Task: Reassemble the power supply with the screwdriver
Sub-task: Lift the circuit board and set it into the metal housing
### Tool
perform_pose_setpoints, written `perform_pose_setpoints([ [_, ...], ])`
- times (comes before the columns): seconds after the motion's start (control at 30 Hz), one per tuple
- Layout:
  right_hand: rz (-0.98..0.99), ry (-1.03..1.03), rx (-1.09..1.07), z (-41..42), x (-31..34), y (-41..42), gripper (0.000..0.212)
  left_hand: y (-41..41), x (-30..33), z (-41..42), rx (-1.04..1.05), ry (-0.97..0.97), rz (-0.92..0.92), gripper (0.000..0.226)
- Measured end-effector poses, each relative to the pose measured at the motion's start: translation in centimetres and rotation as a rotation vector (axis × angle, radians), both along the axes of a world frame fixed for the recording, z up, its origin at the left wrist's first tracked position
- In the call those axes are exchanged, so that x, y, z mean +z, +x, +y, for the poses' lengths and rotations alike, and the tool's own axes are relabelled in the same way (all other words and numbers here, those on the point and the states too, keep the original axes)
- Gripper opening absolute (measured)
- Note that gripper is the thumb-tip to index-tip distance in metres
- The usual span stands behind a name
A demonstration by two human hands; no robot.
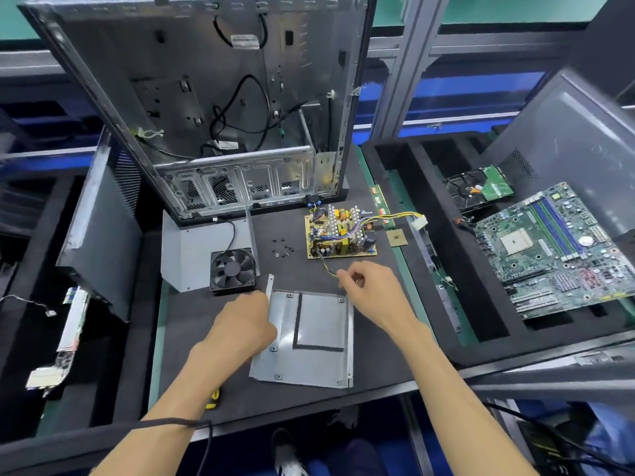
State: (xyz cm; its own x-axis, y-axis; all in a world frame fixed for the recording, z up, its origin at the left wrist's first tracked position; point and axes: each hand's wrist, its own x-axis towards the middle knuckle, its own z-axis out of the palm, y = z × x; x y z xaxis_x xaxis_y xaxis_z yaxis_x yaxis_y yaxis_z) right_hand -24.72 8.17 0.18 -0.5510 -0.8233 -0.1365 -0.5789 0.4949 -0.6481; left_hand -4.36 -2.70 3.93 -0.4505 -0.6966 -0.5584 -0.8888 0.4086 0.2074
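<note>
The grey metal base plate (309, 359) of the power supply lies flat on the black mat in front of me. My left hand (245, 324) grips its upper left edge by the raised flange. My right hand (369, 290) pinches the yellow and black wires (326, 266) that run from the power supply circuit board (340, 233), which lies beyond the plate. The grey cover with its black fan (233, 268) stands to the left. Several small black screws (282, 249) lie between fan and board. A yellow-handled screwdriver (213, 399) peeks out under my left forearm.
An open computer case (220, 97) stands tilted at the back. A side panel (99, 235) leans at the left. A black tray on the right holds a motherboard (549, 252) and a hard drive (481, 190). A small chip (397, 238) lies beside the board.
</note>
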Motion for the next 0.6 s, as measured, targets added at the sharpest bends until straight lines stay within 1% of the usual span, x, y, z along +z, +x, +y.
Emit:
perform_pose_setpoints([
  [0.07,-0.036,-0.008,0.023,0.2,0.8,0.0,0.028,0.5,0.5,-0.2,-0.043,-0.094,0.027,0.011],
  [0.17,-0.156,-0.078,0.147,-0.1,2.5,0.3,0.006,1.2,2.2,-0.7,-0.098,-0.243,0.091,0.009],
  [0.2,-0.157,-0.104,0.200,-0.4,3.0,0.6,0.007,1.2,3.0,-0.8,-0.113,-0.278,0.123,0.009],
  [0.27,-0.117,-0.152,0.289,-1.0,3.7,1.3,0.031,1.0,4.3,-1.1,-0.167,-0.345,0.169,0.015],
  [0.33,-0.118,-0.198,0.355,-1.5,4.4,2.0,0.055,0.7,5.3,-1.3,-0.239,-0.393,0.184,0.022],
  [0.37,-0.126,-0.225,0.388,-1.8,4.7,2.4,0.062,0.6,5.7,-1.3,-0.269,-0.404,0.192,0.025],
  [0.4,-0.120,-0.256,0.415,-1.9,5.0,2.6,0.064,0.5,6.1,-1.3,-0.297,-0.406,0.199,0.029],
  [0.43,-0.097,-0.295,0.434,-2.0,5.2,2.8,0.062,0.4,6.4,-1.3,-0.326,-0.403,0.201,0.033],
  [0.5,0.016,-0.409,0.444,-2.0,5.2,2.8,0.043,0.5,6.7,-1.1,-0.378,-0.412,0.208,0.039],
  [0.53,0.089,-0.469,0.443,-1.9,5.2,2.8,0.032,0.6,6.7,-1.0,-0.393,-0.426,0.215,0.039],
  [0.57,0.144,-0.522,0.438,-1.6,5.0,2.8,0.026,0.6,6.8,-1.1,-0.395,-0.438,0.223,0.037],
  [0.6,0.177,-0.567,0.430,-1.3,4.6,2.7,0.024,0.7,6.7,-1.2,-0.381,-0.438,0.241,0.035],
])
